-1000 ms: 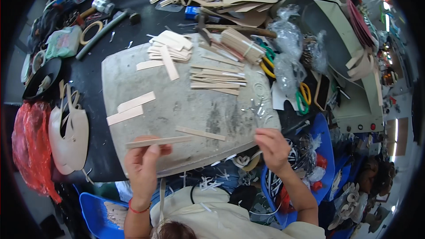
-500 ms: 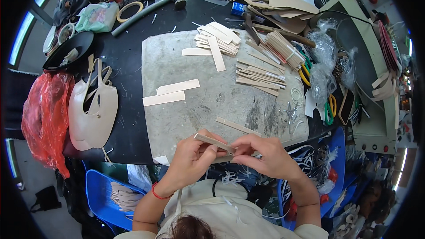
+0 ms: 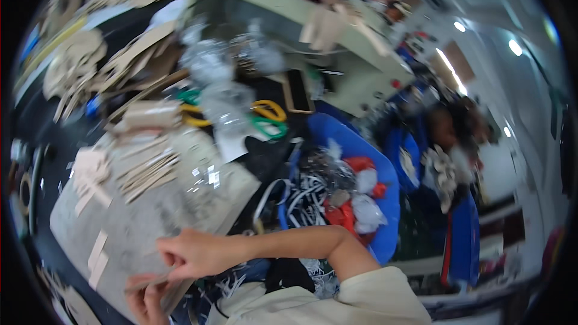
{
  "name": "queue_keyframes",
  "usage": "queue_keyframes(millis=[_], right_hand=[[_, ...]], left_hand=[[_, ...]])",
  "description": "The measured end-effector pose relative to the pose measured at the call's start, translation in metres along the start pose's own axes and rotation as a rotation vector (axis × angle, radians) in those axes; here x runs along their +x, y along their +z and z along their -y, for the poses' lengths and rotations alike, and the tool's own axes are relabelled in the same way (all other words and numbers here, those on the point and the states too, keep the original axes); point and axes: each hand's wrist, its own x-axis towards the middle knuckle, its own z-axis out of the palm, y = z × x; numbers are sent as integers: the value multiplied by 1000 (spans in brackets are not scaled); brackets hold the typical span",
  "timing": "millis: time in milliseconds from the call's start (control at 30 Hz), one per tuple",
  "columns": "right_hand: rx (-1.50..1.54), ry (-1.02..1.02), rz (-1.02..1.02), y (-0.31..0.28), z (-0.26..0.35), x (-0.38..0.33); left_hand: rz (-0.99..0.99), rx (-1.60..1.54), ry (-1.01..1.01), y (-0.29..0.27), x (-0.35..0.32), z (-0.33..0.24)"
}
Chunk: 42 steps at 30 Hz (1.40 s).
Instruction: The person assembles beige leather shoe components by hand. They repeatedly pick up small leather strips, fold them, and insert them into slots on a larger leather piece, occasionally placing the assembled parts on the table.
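Fingers of your right hand [image 3: 198, 254] are pinched on the upper end of a thin flat strip [image 3: 150, 278]; your left hand [image 3: 144, 302] grips the lower end from below, fingers curled under it. Frame is motion-blurred, so I can't tell exactly how many fingers touch.

Strip sits in the air just over the near corner of the grey work mat [image 3: 132, 235], both hands on it, roughly level.

Step in hand, my read: you're working 1 strip between 2 hands, peeling or splitting it, not placing it yet.

Next move calls for a steady pull along the strip's length, left hand anchoring, right hand drawing away. Keep it low over the mat.

Around you: 2 loose strips [image 3: 96, 259] lie on the mat to your left, a stack of strips [image 3: 144, 165] further up, scissors with yellow and green handles [image 3: 268, 119] beyond, blue bin of scraps [image 3: 361, 162] to your right.
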Motion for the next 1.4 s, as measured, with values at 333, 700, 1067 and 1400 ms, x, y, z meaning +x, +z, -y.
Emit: queue_keyframes(millis=[333, 700, 1067, 1400], right_hand=[[452, -41, -134, 8, -10, -32], [366, -148, -171, 19, -20, -17], [-689, -585, -285, 43, 17, 11], [-384, -297, -418, 63, 18, 13]], left_hand=[[-73, -319, -20, 14, -4, 0], [-284, -478, 0, 22, 8, -2], [-253, -205, 197, 10, -4, 3], [-1137, 1212, 232, -187, 3, 11]])
